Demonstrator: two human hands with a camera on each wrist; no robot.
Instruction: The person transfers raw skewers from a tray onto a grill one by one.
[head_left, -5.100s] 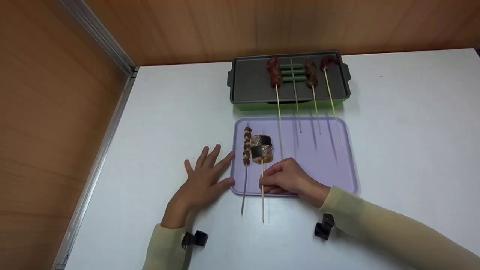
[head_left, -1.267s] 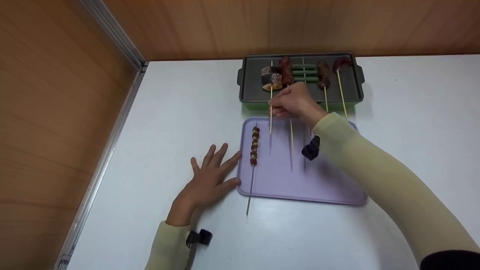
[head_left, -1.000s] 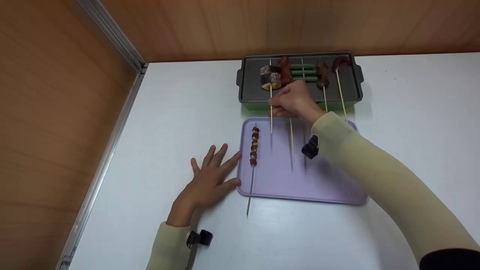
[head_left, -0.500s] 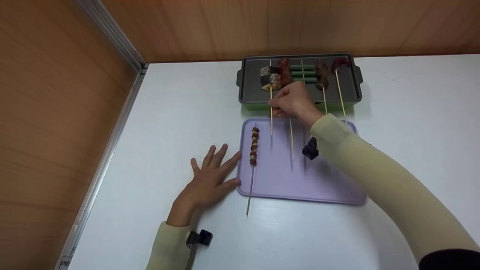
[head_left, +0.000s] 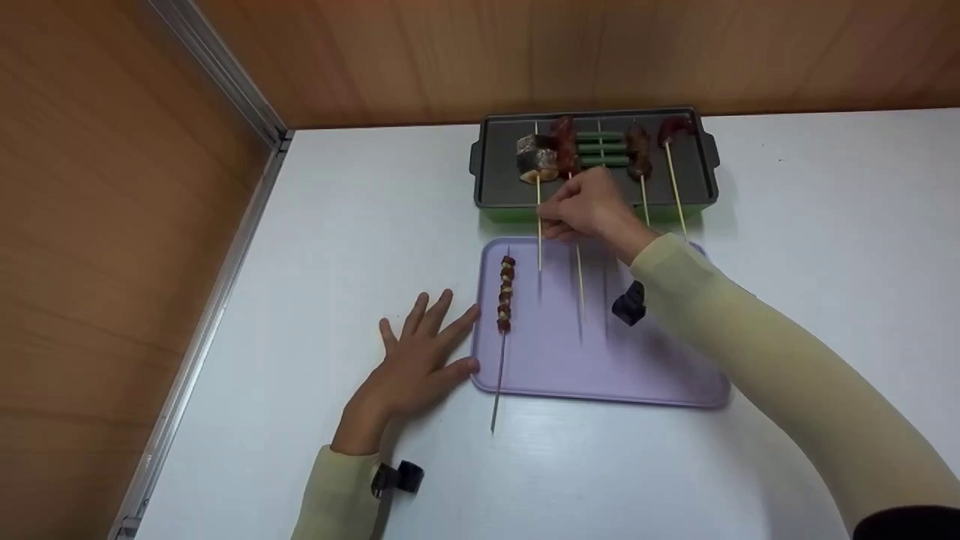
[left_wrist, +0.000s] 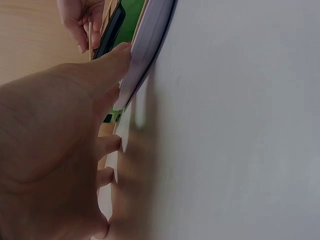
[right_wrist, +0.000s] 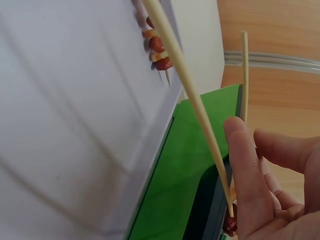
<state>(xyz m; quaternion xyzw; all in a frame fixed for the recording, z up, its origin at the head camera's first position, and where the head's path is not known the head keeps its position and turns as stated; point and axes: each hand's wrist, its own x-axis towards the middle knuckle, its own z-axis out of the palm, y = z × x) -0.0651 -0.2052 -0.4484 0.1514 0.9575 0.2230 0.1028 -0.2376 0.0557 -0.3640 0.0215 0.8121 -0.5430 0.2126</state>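
My right hand (head_left: 589,202) pinches the stick of a skewer of silvery-black fish pieces (head_left: 537,159). Those pieces lie on the left part of the dark grill plate (head_left: 499,184), and the stick juts past its front edge over the tray. In the right wrist view the held stick (right_wrist: 245,75) rises from between thumb and fingers. My left hand (head_left: 412,367) is spread flat on the table, with thumb and forefinger at the left rim of the lilac tray (head_left: 600,375). On that tray lies a skewer of small brown and pale chunks (head_left: 505,292).
Right of the fish on the grill lie a red meat skewer (head_left: 564,146), a green bean-like skewer (head_left: 604,148), a brown meat skewer (head_left: 639,152) and a curved dark red skewer (head_left: 675,129). The grill's green base (right_wrist: 165,170) stands just behind the tray.
Five seconds ago the fish skewer was on the tray; my right hand has carried it forward onto the grill. Over the last second it barely moves. My left hand stays at the tray's rim.
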